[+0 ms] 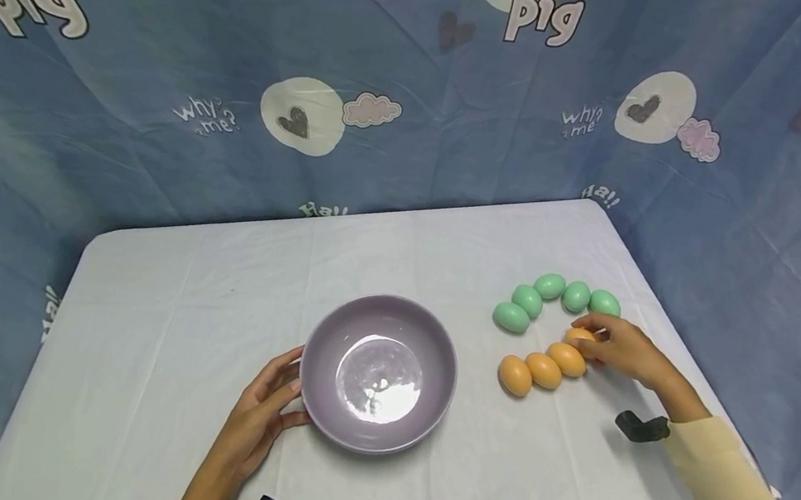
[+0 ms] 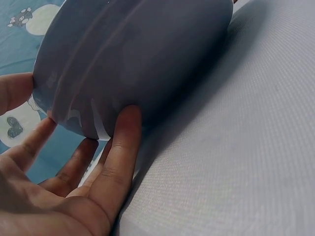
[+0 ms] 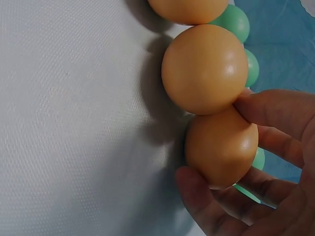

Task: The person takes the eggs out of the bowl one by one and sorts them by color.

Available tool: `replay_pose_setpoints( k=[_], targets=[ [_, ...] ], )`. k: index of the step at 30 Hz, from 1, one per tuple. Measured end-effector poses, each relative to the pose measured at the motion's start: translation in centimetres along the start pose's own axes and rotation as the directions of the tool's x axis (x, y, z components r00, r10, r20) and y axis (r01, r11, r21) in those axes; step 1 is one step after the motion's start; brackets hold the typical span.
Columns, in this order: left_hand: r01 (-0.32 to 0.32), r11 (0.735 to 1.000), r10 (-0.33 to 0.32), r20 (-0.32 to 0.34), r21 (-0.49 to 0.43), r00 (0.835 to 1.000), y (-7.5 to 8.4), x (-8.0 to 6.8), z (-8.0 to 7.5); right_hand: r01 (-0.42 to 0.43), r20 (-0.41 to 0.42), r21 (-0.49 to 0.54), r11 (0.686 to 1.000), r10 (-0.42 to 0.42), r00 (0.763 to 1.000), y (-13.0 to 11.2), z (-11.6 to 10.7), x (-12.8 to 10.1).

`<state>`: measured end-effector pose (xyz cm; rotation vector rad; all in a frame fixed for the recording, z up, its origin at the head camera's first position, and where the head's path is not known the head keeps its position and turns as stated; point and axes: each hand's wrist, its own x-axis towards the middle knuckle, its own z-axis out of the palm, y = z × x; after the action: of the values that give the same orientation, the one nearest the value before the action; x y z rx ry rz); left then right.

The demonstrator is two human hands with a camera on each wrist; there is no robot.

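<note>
Your table (image 1: 160,312) has a white cloth, blue printed sheet (image 1: 170,47) behind. Left hand (image 1: 260,416) fingers straight against bowl (image 1: 379,373); right hand (image 1: 621,348) pinches orange egg (image 1: 580,336).

This looks like a small staged recording corner rather than a lived-in kitchen or workshop; a blue cartoon-printed fabric backdrop (image 1: 419,102), with cream circles, hearts, pink clouds and the words "pig" and "why me?", hangs behind and wraps round both sides, hiding any walls or furniture; the rectangular worktop (image 1: 214,302) is draped in a plain white cloth with fold creases; on it lie only a glossy lilac ceramic bowl (image 1: 379,374) and two tidy rows of smooth toy-like eggs, green ones (image 1: 549,286) and orange ones (image 1: 544,370); black camera mounts (image 1: 641,427) sit at the person's wrists; whether the room is in a home or a lab cannot be told.
</note>
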<state>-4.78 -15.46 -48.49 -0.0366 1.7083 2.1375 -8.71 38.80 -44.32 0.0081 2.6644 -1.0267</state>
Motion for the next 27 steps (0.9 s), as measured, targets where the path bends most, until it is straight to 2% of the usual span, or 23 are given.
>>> replay_pose_setpoints(
  k=[5, 10, 17, 21, 27],
  targets=[
    [-0.013, 1.0, 0.013, 0.005, 0.002, 1.0, 0.0, -0.1, 0.0, -0.002, 0.006, -0.007, 1.0, 0.002, 1.0, 0.0, 0.1, 0.1],
    [-0.017, 1.0, 0.017, 0.005, -0.009, 1.0, -0.1, -0.2, 0.1, 0.02, 0.026, -0.056, 0.998, -0.019, 0.999, -0.1, -0.1, 0.4],
    [-0.036, 0.999, 0.036, 0.011, 0.001, 0.999, -0.5, -0.6, 0.1, 0.11, 0.052, -0.125, 0.986, -0.104, 0.993, -1.1, -0.4, 0.4],
    [-0.049, 0.999, 0.049, 0.01, 0.0, 0.999, -0.5, -0.6, 0.1, 0.151, 0.03, -0.177, 0.973, -0.148, 0.989, -2.1, -0.7, 0.0],
    [-0.056, 0.998, 0.055, 0.027, 0.027, 0.998, -0.1, -0.1, 0.3, 0.097, 0.005, -0.242, 0.965, -0.099, 0.995, -3.3, -0.7, -1.1]
  ],
)
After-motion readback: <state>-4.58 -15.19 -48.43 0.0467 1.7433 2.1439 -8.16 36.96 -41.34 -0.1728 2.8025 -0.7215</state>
